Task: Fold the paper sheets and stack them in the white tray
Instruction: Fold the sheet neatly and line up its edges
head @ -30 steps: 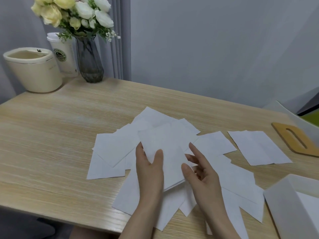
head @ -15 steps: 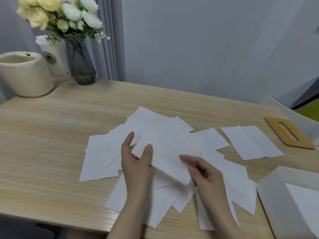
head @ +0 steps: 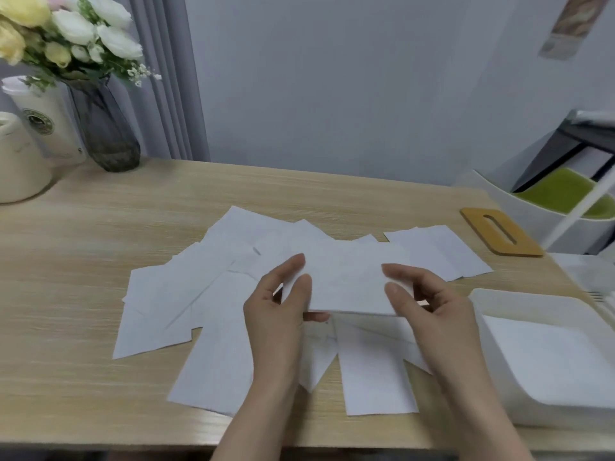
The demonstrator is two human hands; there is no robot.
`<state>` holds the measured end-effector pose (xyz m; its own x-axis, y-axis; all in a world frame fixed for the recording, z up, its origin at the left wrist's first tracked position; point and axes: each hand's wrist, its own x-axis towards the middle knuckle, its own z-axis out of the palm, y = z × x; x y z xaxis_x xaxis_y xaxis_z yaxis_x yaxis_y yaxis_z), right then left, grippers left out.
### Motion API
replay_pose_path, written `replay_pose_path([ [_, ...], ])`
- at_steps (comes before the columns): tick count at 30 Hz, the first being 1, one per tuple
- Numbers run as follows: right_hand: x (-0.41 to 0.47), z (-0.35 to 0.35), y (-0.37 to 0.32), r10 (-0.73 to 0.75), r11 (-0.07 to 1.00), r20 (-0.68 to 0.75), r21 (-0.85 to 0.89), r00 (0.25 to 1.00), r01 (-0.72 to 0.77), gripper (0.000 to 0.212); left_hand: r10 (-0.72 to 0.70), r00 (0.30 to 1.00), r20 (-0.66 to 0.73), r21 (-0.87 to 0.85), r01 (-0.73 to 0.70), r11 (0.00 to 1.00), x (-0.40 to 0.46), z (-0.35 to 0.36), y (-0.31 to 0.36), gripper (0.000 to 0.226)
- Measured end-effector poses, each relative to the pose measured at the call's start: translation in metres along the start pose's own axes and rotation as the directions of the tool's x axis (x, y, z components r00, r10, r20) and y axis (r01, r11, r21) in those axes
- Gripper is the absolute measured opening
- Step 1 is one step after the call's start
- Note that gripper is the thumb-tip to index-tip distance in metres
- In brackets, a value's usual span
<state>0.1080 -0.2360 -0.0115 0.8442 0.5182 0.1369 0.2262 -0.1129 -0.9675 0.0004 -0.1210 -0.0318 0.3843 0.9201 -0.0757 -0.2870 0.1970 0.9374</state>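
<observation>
White tray [head: 492,331] cut off at right edge; cream pot [head: 20,174] cropped left

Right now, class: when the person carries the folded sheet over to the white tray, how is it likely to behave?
The folded sheet is probably light and somewhat floppy: it is thin paper, held at both ends by the left hand and right hand. The doubled layers likely stiffen it a little. It may slide once laid in the smooth white tray.

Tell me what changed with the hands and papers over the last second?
The sheet that lay on the pile is now lifted and folded, pinched at its ends by the left hand and the right hand. The loose sheets on the table, the tray and the vase stayed put.
</observation>
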Motion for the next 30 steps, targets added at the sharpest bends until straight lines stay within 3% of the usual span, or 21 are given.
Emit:
replay_pose_path([
  [11,0.010,-0.093,-0.003,-0.086,0.987,-0.102,-0.142,0.991,0.071,0.023,0.003,0.966,0.258,0.234,-0.065,0.970,-0.029,0.056,-0.013,0.026],
  [22,0.009,-0.189,0.028,-0.058,0.927,-0.220,-0.374,0.974,-0.029,0.020,0.008,0.895,0.445,0.355,-0.185,0.916,-0.067,0.127,-0.047,0.027],
  [30,0.000,-0.223,0.046,-0.086,0.892,-0.274,-0.449,0.958,-0.048,0.028,0.187,0.813,0.552,0.517,-0.510,0.687,-0.084,0.149,-0.072,0.015],
])
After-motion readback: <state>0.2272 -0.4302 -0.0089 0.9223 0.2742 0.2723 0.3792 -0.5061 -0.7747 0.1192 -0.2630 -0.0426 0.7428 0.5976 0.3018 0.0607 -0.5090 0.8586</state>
